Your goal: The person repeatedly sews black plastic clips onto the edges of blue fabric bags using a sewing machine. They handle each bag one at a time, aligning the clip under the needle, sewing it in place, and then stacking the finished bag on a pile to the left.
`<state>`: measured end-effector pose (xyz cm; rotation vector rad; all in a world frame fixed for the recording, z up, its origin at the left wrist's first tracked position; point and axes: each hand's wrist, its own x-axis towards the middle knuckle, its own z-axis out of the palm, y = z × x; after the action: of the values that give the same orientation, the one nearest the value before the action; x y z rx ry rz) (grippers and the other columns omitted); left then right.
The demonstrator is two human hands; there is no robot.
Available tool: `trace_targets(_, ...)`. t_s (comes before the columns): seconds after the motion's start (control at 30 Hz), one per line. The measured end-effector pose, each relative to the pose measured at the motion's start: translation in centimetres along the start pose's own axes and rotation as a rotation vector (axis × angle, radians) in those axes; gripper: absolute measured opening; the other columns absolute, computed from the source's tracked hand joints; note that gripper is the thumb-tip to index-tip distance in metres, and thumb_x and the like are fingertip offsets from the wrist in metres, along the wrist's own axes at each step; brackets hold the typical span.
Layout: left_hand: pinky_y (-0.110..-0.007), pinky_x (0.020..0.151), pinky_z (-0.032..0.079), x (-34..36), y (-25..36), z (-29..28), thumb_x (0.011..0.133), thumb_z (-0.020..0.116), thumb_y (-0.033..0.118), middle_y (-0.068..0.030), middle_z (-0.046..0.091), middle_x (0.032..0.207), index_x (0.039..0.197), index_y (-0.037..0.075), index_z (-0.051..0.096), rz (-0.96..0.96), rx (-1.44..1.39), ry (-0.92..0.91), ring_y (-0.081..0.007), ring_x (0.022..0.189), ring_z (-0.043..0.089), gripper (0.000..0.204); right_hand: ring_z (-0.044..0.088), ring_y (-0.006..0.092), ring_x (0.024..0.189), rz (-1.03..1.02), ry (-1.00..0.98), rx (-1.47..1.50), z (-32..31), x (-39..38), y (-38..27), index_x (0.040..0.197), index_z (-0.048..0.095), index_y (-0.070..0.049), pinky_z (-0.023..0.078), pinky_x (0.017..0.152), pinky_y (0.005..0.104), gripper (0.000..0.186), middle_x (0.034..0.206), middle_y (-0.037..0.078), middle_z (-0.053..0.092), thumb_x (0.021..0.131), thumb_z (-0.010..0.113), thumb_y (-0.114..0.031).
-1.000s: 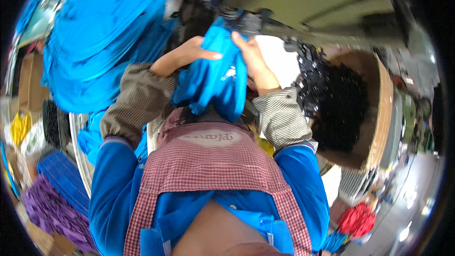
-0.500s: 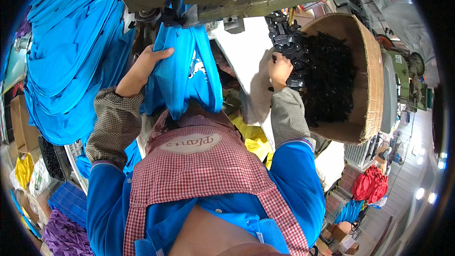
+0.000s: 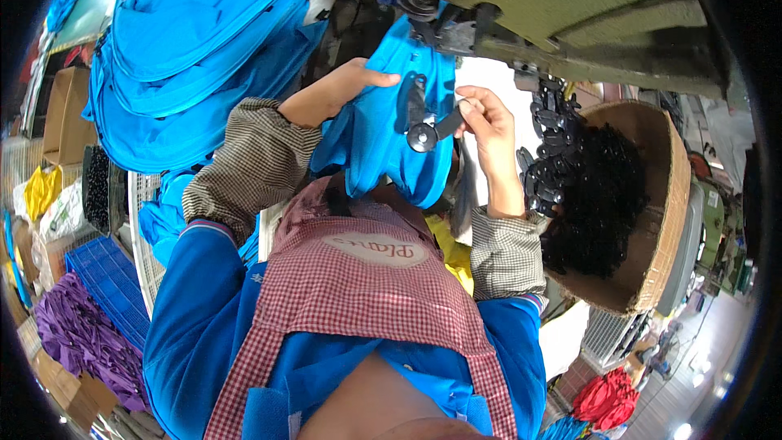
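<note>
My left hand (image 3: 346,90) grips a folded blue fabric piece (image 3: 375,134), thumb on top, beneath the machine head (image 3: 456,33). The cloth hangs in several layers over my lap, its upper end at the machine's metal parts. Between thumb and fingers, my right hand (image 3: 490,126) pinches a black strap-like piece (image 3: 446,124) with a round black disc at its bend. This piece lies in front of the blue fabric; whether it touches the cloth I cannot tell.
A cardboard box (image 3: 672,220) full of small black parts (image 3: 599,204) stands at the right, with more parts spilling over its near side. Large blue fabric pieces (image 3: 195,41) are stacked at the left. A green machine body (image 3: 570,0) overhangs the work area.
My right hand has come away from the black parts by the box, moving left to the blue fabric with a black piece in its fingers. The view has shifted; my left hand still grips the cloth.
</note>
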<state>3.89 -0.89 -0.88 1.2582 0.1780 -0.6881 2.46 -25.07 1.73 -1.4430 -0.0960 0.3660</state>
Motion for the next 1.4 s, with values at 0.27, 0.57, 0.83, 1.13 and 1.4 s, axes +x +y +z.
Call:
trace_targets(0.27,-0.037,0.084,0.045,0.5,-0.4,-1.0,0.068,0.07,0.025,-0.017,0.059,0.106,0.111,-0.004,0.052,-0.043,-0.035,0.014,-0.0267,0.093,0.059,0.055,0.049,0.0072,0.05,-0.11,0.069,-0.073,1.2,3.2,0.0,0.095,0.061,0.003,0.041,0.048,0.0193,0.016,0.066,0.001,0.057,0.083,0.059,-0.007)
trace_targets(0.57,-0.04,0.088,0.043,0.9,-0.9,-2.0,0.068,0.068,0.023,-0.0172,0.055,0.113,0.118,-0.002,0.048,-0.09,-0.105,0.028,-0.0298,0.099,0.055,0.059,0.047,0.0066,0.049,-0.048,0.103,-0.26,0.5,4.1,0.5,0.092,0.062,0.002,0.042,0.046,0.0206,0.017,0.065,0.001,0.056,0.082,0.061,-0.012)
trace_targets(0.83,-0.037,0.082,0.047,-0.1,0.3,-1.4,0.073,0.066,0.025,-0.0154,0.058,0.108,0.115,-0.004,0.049,-0.046,-0.086,-0.05,-0.0244,0.092,0.059,0.054,0.055,0.0371,0.092,-0.056,-0.135,-1.247,-3.3,14.1,8.4,0.097,0.059,-0.003,0.042,0.08,0.0413,0.033,0.1,0.021,0.059,0.079,0.048,-0.029)
trace_targets(1.13,-0.039,0.091,0.042,-5.2,-1.6,1.1,0.076,0.066,0.029,-0.0129,0.049,0.121,0.127,0.001,0.036,0.139,-0.451,-0.192,-0.0252,0.105,0.051,0.066,0.056,0.0354,0.09,-0.495,0.31,-0.914,-1.8,13.7,11.0,0.096,0.059,-0.002,0.043,0.078,0.0411,0.025,0.096,0.019,0.06,0.075,0.054,-0.015)
trace_targets(1.4,-0.038,0.087,0.045,-5.4,-2.5,1.1,0.07,0.057,0.012,-0.016,0.054,0.115,0.125,-0.001,0.039,0.154,-0.516,-0.13,-0.0267,0.098,0.056,0.059,0.058,0.0131,0.062,0.165,-0.024,0.203,3.9,7.5,0.3,0.087,0.06,0.0,0.052,0.055,0.0247,0.013,0.072,0.007,0.06,0.079,0.062,-0.01)
